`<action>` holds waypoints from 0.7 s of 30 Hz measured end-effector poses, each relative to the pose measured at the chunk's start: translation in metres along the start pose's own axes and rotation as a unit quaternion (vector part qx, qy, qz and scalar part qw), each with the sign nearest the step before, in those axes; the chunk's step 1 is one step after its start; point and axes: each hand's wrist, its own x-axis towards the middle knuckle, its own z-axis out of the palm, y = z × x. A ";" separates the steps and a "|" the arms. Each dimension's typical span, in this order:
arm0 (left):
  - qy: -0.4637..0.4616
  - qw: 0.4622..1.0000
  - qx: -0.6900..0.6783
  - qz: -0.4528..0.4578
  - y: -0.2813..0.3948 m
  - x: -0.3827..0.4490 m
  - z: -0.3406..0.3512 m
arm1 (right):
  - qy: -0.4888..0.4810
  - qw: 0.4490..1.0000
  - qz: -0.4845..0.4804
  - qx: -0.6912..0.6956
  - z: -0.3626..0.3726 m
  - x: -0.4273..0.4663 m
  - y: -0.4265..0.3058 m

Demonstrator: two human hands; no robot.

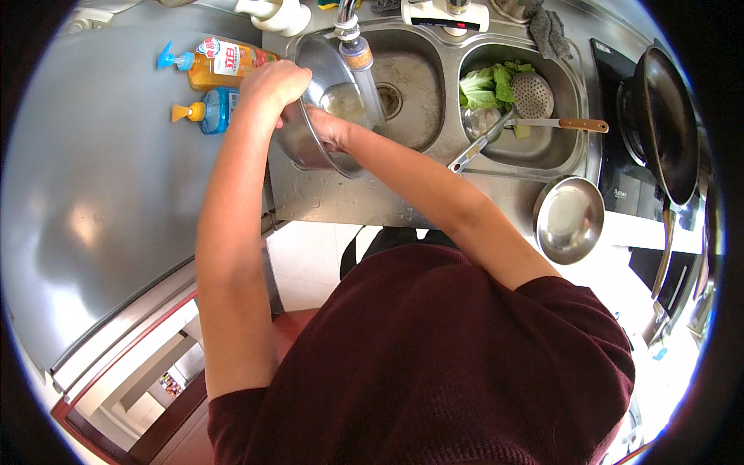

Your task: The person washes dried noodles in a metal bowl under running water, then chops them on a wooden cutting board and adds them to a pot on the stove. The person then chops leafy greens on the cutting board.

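A large stainless steel basin (293, 136) is tilted over the left sink bowl (430, 110). My left hand (276, 84) grips its outer rim. My right hand (327, 129) reaches inside the basin, its fingers partly hidden, so whether they hold anything is unclear. Water streams from the faucet (356, 53) beside the basin's opening, and cloudy liquid shows within. In the right sink bowl (558, 151) lie leafy green vegetables (479, 88), a perforated skimmer (532, 96), a metal ladle (479, 123) and a utensil with a wooden handle (583, 125).
Left of the basin lie an orange soap bottle (226, 65) and a blue pump bottle (216, 110). A steel bowl (569, 220) rests at the counter's right front. A wok (671, 125) sits on the stove (622, 180). A grey cloth (549, 35) lies behind the right sink bowl.
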 end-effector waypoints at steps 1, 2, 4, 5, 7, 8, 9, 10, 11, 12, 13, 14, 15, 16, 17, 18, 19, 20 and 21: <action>0.010 1.000 0.018 0.001 0.003 -0.002 -0.003 | -0.004 1.000 -0.010 0.012 0.007 -0.002 -0.006; 0.025 0.998 0.061 0.015 0.005 0.000 -0.004 | 0.010 0.999 -0.012 0.035 0.015 -0.004 -0.012; 0.072 0.992 0.104 0.023 0.007 0.004 -0.004 | 0.009 0.997 -0.013 0.073 0.022 -0.006 -0.018; 0.081 0.989 0.119 0.018 0.008 0.003 -0.004 | 0.009 0.996 -0.013 0.092 0.025 -0.007 -0.021; 0.086 0.986 0.145 0.001 0.015 -0.003 -0.009 | 0.003 0.996 0.009 0.092 0.028 -0.010 -0.026; 0.084 0.986 0.142 0.000 0.015 -0.006 -0.010 | -0.001 0.996 0.021 0.092 0.029 -0.011 -0.027; 0.085 0.986 0.140 0.000 0.016 -0.010 -0.011 | -0.022 0.995 0.019 0.098 0.028 -0.009 -0.026; 0.089 0.988 0.125 0.012 0.012 -0.012 -0.012 | -0.044 0.993 0.017 0.105 0.028 -0.005 -0.022; 0.085 0.991 0.100 0.008 0.009 -0.018 -0.013 | -0.066 0.992 0.016 0.111 0.027 -0.002 -0.020; 0.082 0.994 0.073 -0.001 0.002 -0.024 -0.014 | -0.078 0.992 0.029 0.095 0.031 -0.003 -0.017; 0.071 0.997 0.035 -0.020 -0.001 -0.035 -0.014 | -0.085 0.992 0.040 0.079 0.033 -0.006 -0.015; 0.059 0.997 -0.002 -0.039 -0.007 -0.044 -0.013 | -0.092 0.992 0.051 0.063 0.036 -0.009 -0.013; 0.052 0.996 -0.036 -0.063 -0.016 -0.053 -0.012 | -0.102 0.993 0.051 0.036 0.040 -0.011 -0.009; 0.045 0.993 -0.069 -0.087 -0.027 -0.061 -0.009 | -0.112 0.992 0.051 0.008 0.044 -0.012 -0.003; 0.070 0.985 -0.120 -0.105 -0.041 -0.069 -0.002 | -0.122 0.991 0.051 -0.019 0.048 -0.013 0.003; 0.094 0.973 -0.173 -0.121 -0.056 -0.074 0.009 | -0.134 0.987 0.082 -0.034 0.051 -0.017 0.007; 0.112 0.964 -0.206 -0.125 -0.066 -0.080 0.018 | -0.137 0.982 0.074 -0.103 0.050 -0.013 0.015; 0.129 0.952 -0.241 -0.136 -0.080 -0.088 0.030 | -0.144 0.976 0.089 -0.138 0.055 -0.018 0.016; 0.145 0.939 -0.276 -0.146 -0.094 -0.094 0.042 | -0.149 0.968 0.104 -0.173 0.061 -0.027 0.014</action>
